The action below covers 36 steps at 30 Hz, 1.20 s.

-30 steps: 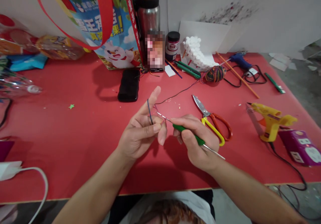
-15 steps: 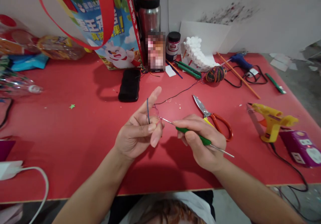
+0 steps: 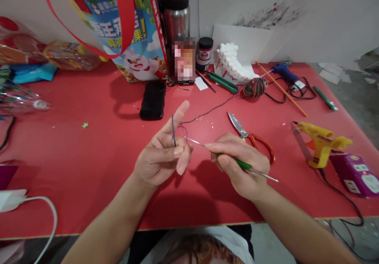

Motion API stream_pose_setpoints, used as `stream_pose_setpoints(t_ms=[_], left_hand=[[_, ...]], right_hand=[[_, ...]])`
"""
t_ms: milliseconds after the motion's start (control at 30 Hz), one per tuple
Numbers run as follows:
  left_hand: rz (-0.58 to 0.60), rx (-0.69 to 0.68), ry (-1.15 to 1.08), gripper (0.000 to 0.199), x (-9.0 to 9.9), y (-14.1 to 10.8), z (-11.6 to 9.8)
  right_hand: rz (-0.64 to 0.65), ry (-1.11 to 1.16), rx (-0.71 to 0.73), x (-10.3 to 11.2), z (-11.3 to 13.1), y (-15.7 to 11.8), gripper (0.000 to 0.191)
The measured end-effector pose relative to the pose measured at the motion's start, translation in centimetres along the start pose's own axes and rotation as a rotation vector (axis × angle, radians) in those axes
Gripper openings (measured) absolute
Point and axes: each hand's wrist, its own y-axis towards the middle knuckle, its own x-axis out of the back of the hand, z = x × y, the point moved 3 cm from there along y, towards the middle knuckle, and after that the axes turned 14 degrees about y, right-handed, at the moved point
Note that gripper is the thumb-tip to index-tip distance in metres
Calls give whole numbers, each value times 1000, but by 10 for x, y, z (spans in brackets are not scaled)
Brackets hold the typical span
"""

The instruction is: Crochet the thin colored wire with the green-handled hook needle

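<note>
Thin multicoloured yarn point(image 3: 173, 130) runs over the raised index finger of my left hand point(image 3: 162, 153), whose thumb and other fingertips pinch it. A small pink loop of the yarn stands above that pinch. My right hand point(image 3: 242, 165) is closed around the green grip of a crochet hook point(image 3: 243, 164). The hook's thin metal tip points left and meets the yarn by the left fingertips. From my left hand the strand trails back to a multicoloured yarn ball point(image 3: 255, 87) on the red table point(image 3: 97, 169). Exactly how the tip sits in the loop is too small to tell.
Behind my right hand lie red-handled scissors point(image 3: 251, 135). A yellow glue gun point(image 3: 322, 141) and a purple power box point(image 3: 355, 173) stand at the right. A black case point(image 3: 152, 100), propped phone point(image 3: 185, 60), steel flask point(image 3: 177, 15) and printed bag point(image 3: 133, 39) are farther back.
The hook and my right hand have drawn slightly right, and the left hand has shifted a little left. The pink yarn loop now shows larger and rounder.
</note>
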Motion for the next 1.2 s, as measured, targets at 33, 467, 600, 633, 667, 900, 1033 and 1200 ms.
stream_pose_setpoints(t_ms=[33, 467, 600, 633, 667, 900, 1033, 1200], left_hand=[[13, -13, 14, 94, -1, 0, 0], [-55, -128, 180, 99, -9, -2, 8], [-6, -50, -4, 97, -12, -1, 7], [3, -32, -35, 96, -12, 0, 7], [10, -20, -58, 95, -11, 0, 7], [61, -7, -115, 92, -6, 0, 9], [71, -16, -115, 90, -4, 0, 9], [68, -12, -115, 89, -4, 1, 10]], right_hand=[[2, 2, -1, 0, 0, 0, 27], [140, -359, 93, -14, 7, -4, 51], [152, -487, 138, -13, 4, -11, 47], [144, -505, 145, -12, 4, -12, 44], [140, -500, 152, -11, 3, -13, 41], [76, -241, 132, -9, 1, -4, 42], [42, -222, 120, -10, 3, -2, 37], [-2, -234, 77, -8, 5, -3, 35]])
